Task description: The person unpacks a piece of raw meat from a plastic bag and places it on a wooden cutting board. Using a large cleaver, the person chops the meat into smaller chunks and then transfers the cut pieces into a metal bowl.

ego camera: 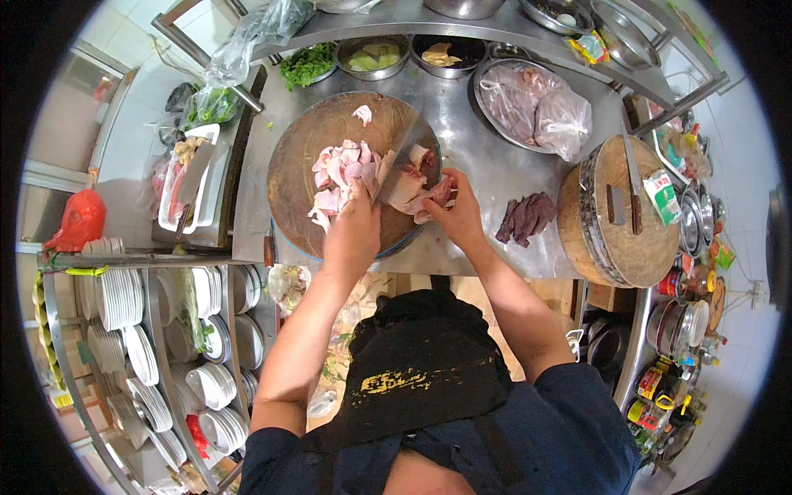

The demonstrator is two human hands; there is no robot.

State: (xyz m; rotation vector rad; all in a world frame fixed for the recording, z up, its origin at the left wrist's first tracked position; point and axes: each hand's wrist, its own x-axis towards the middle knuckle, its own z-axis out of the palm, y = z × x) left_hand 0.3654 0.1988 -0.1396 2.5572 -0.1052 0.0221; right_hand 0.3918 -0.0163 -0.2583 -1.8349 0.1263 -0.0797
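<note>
A round wooden chopping block [297,136] bears a pile of raw, cut poultry pieces [346,164]. My left hand [359,216] is at the near side of this pile, closed round a cleaver whose handle it hides. The cleaver's blade [399,154] slants up and right from that hand, between the pile and a larger raw poultry portion [405,189]. My right hand [455,207] grips the right end of that portion at the block's right edge. One small pale piece [363,114] lies apart near the far side of the block.
Dark cloth [526,218] lies right of my right hand. Farther right, a second chopping block [649,247] bears a knife [635,185]. Behind stand a basin of bagged meat [479,102] and bowls [371,74] under a steel shelf [396,30]. Plate racks [154,309] stand at left.
</note>
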